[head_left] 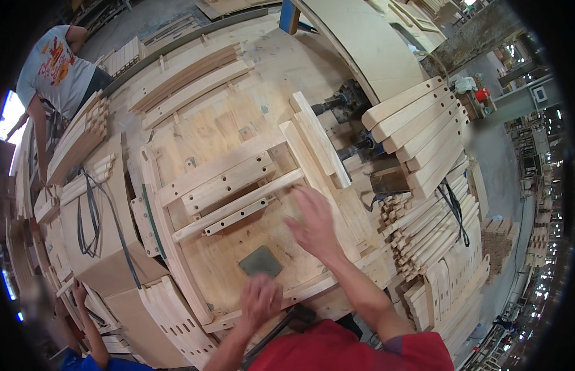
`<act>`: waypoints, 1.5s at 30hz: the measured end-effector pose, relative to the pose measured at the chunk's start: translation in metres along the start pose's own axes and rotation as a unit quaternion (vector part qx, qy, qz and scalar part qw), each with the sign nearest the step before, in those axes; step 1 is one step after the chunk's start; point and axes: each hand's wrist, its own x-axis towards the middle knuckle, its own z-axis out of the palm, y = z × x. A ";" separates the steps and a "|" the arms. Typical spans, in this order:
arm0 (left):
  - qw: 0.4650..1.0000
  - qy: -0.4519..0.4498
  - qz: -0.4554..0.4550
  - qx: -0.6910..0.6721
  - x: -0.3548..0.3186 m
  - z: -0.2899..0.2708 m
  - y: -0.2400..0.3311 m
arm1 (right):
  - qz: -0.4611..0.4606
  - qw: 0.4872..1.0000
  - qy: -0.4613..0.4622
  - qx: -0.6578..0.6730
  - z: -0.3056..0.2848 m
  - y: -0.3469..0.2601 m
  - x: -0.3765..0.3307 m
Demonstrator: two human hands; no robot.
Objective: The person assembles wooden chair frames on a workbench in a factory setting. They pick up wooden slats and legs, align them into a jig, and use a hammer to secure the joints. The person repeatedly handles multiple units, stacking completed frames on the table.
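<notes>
My right hand (313, 222) is open, its fingers stretched toward the right end of a round-edged wooden rail (244, 204); whether they touch it I cannot tell. My left hand (261, 301) is blurred with its fingers bent, near a dark grey-green square plate (262, 262) on the plywood. Beside that hand lies a black-headed mallet (301, 314), close to my body. Drilled wooden slats (228, 184) and a shorter drilled strip (236, 217) lie alongside the rail. Long wooden side pieces (318, 179) flank them on the right and left (176, 247).
Black clamp cylinders (361, 147) stand right of the work. Stacked drilled boards (417, 127) and bundled sticks (426, 232) lie beyond. Cardboard (105, 229) with black straps is at left. A person in a white shirt (59, 71) stands far left; another's blue sleeve (102, 362) shows lower left.
</notes>
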 end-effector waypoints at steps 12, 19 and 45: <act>0.926 -0.285 -0.246 0.042 -0.156 -0.026 0.056 | -0.088 0.967 -0.231 -0.067 0.180 -0.041 0.162; 0.876 -0.306 -0.369 -0.063 -0.180 -0.022 0.058 | -0.092 0.976 -0.180 -0.085 0.185 -0.038 0.158; 0.825 0.318 -0.436 -0.165 0.065 -0.174 -0.032 | -0.075 0.979 -0.180 -0.060 0.178 -0.046 0.156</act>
